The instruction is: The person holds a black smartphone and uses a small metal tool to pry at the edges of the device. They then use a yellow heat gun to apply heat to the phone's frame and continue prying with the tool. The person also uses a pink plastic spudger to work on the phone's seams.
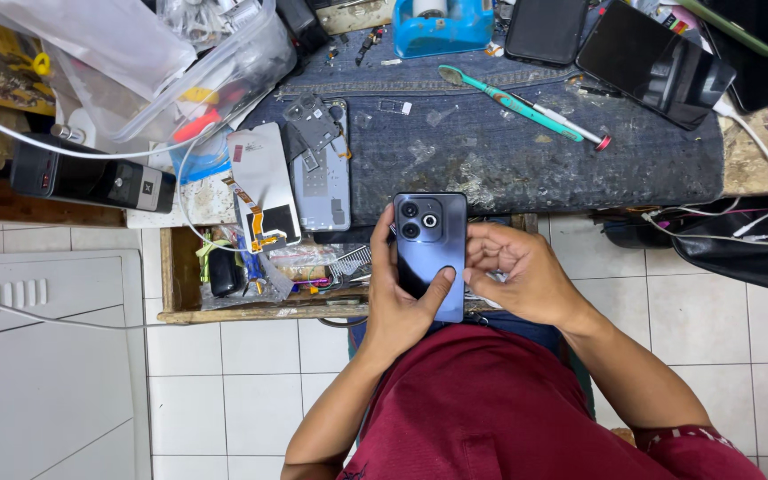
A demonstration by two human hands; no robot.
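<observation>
Phone [431, 253], dark blue, back facing up, was held by the left hand [399, 307], fingers wrapped around it; right hand [519, 277] fingers curled, touching its right edge.

Dark blue phone [430, 253], glossy; teal toothbrush [508, 102]; faded blue denim mat [535, 160] (stained pale in patches); maroon shirt [482, 409]; white floor tiles [224, 391].

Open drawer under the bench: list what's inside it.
The drawer holds a jumble: a dark oblong part, a comb, coloured tools and cable bits too tangled to name. Its right end is hidden behind the left hand and phone.
</observation>
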